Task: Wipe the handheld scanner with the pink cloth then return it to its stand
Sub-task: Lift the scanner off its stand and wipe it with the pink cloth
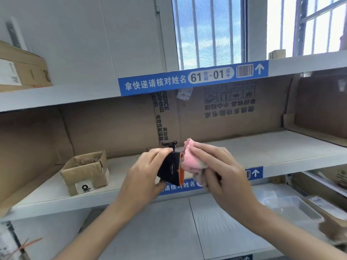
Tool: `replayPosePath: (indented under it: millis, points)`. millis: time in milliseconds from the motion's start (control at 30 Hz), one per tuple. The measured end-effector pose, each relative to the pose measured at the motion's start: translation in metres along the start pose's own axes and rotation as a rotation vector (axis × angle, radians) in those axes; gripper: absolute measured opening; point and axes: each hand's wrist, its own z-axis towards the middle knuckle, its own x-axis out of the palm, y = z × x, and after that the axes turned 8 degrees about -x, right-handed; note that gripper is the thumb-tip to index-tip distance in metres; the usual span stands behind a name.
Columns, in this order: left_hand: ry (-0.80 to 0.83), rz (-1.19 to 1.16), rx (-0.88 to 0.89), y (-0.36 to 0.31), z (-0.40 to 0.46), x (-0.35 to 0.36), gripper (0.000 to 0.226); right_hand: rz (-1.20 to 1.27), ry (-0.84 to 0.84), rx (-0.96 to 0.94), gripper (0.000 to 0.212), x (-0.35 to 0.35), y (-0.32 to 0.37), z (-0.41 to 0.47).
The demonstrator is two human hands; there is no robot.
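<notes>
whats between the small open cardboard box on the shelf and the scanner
In the head view, only the left hand gripping the scanner; the shelf beside the small cardboard box is otherwise bare.

Bright daylight floods through the barred window [210, 30], edges bow with wide-angle distortion, and lower corners blur.

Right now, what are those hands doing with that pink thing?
A person is cleaning a handheld scanner. The left hand holds the black and orange scanner in front of the shelf, and the right hand presses a bunched pink cloth against it. The small black stand sits empty on the shelf just behind, so the scanner has not gone back yet. A little open cardboard box sits to the left.
</notes>
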Motion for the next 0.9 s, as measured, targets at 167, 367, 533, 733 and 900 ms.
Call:
replayPosePath:
  millis: [167, 367, 533, 733, 900]
  points:
    - [-0.04, -0.098, 0.001, -0.007, 0.005, 0.009, 0.08, 0.042, 0.053, -0.044, 0.037, 0.015, 0.006, -0.008]
    - [-0.067, -0.038, 0.062, -0.008, 0.013, 0.016, 0.073, -0.098, 0.248, -0.189, 0.025, 0.008, -0.008, -0.036]
    - [-0.083, -0.075, -0.012, -0.01, 0.013, 0.022, 0.072, -0.044, 0.044, -0.134, 0.041, -0.007, -0.007, -0.024]
    - [-0.121, -0.184, -0.015, -0.021, 0.017, 0.031, 0.063, -0.063, 0.098, -0.156, 0.036, 0.013, -0.01, -0.006]
    - [-0.119, -0.224, -0.054, -0.025, 0.018, 0.027, 0.038, -0.118, 0.196, -0.374, 0.034, 0.022, -0.024, -0.027]
